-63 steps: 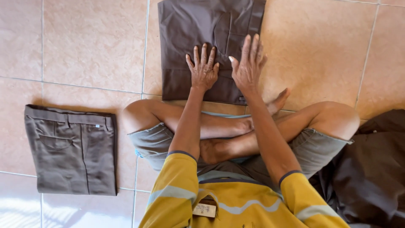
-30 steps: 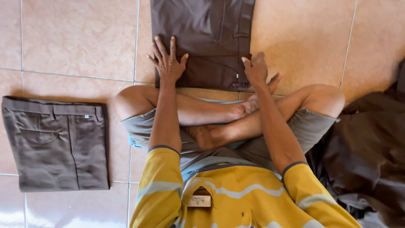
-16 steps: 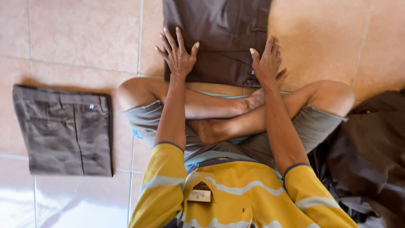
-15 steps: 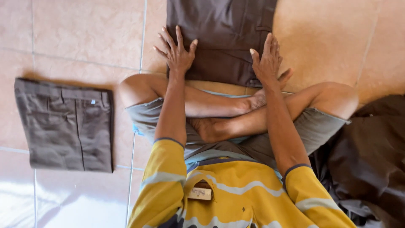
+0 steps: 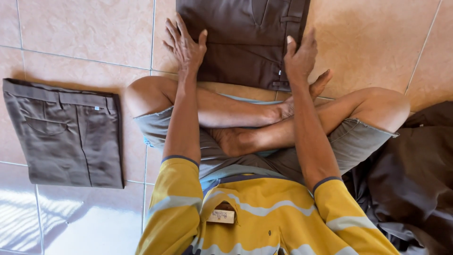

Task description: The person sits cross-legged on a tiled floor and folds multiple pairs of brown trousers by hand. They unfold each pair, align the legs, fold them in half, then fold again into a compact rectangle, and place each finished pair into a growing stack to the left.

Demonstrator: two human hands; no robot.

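I sit cross-legged on a tiled floor. A dark brown pair of folded trousers [image 5: 245, 42] lies flat in front of my shins. My left hand [image 5: 185, 43] rests at the trousers' left edge, fingers spread and pointing away from me, partly on the tile. At the right edge of the trousers my right hand [image 5: 301, 56] lies by a belt loop, fingers together. Neither hand grips the cloth.
A second pair of brown trousers [image 5: 66, 132] lies neatly folded on the tiles to my left. A heap of dark brown cloth [image 5: 415, 179] lies by my right knee. The floor [image 5: 377, 42] is beige tile with grey grout lines.
Both hands moved apart from the middle of the trousers to its left and right edges. The camera shifted slightly.
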